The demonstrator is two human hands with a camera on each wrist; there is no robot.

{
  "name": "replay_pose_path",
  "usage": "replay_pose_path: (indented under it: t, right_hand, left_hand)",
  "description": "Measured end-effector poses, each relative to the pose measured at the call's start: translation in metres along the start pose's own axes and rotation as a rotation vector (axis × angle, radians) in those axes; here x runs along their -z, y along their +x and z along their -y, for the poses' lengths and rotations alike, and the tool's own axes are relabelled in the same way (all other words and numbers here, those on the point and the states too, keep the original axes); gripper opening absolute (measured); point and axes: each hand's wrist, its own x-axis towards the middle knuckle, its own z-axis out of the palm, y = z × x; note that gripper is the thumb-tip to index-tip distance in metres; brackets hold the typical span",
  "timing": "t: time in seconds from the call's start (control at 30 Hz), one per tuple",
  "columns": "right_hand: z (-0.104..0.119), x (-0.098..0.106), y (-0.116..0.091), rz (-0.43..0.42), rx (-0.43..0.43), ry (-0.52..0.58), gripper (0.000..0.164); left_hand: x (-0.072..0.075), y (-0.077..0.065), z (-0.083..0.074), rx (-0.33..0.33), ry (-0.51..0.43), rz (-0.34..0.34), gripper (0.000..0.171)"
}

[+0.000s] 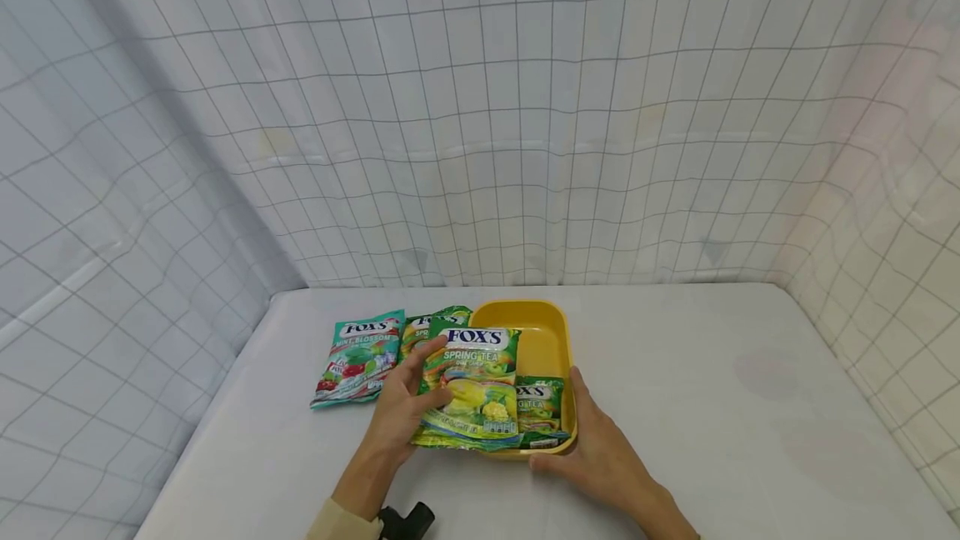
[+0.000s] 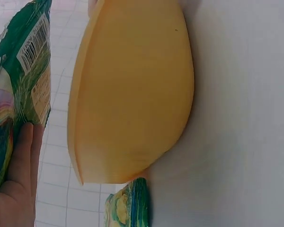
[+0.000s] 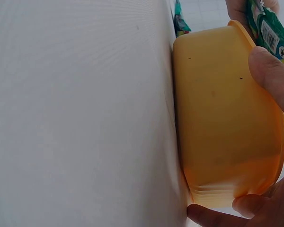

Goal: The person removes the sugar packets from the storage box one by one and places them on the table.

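In the head view, my left hand (image 1: 397,419) holds a green Fox's Spring Tea candy bag (image 1: 476,369), its thumb across the bag's front. The bag hangs above the left part of a yellow plastic tub (image 1: 543,348), apart from the tub's wall in the left wrist view. My right hand (image 1: 603,452) grips the tub at its near right corner. Its thumb and fingers press the rim and outer wall in the right wrist view. Another green candy bag (image 1: 540,407) lies inside the tub at the near end, partly hidden by the held bag.
Left of the tub, a teal Fox's Mint Blossom bag (image 1: 362,357) lies on the white table (image 1: 712,407). Beside it is another green Spring Tea bag (image 1: 415,332), partly covered from view. White grid-patterned curtains (image 1: 525,107) stand behind and at both sides.
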Motion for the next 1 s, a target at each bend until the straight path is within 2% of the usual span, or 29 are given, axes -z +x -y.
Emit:
replay_pose_path:
  t: [0.43, 0.77, 1.0]
  right_hand:
    - [0.001, 0.000, 0.000, 0.004, -0.003, 0.005, 0.140]
    - [0.000, 0.000, -0.001, 0.001, 0.006, 0.008, 0.139]
    - [0.000, -0.001, 0.001, -0.003, -0.007, 0.011, 0.139]
  left_hand:
    - [0.005, -0.010, -0.010, -0.012, -0.002, -0.007, 0.075]
    - [0.016, -0.015, -0.012, 0.021, 0.003, -0.048, 0.075]
    - [0.026, -0.021, -0.016, 0.020, 0.008, -0.058, 0.077]
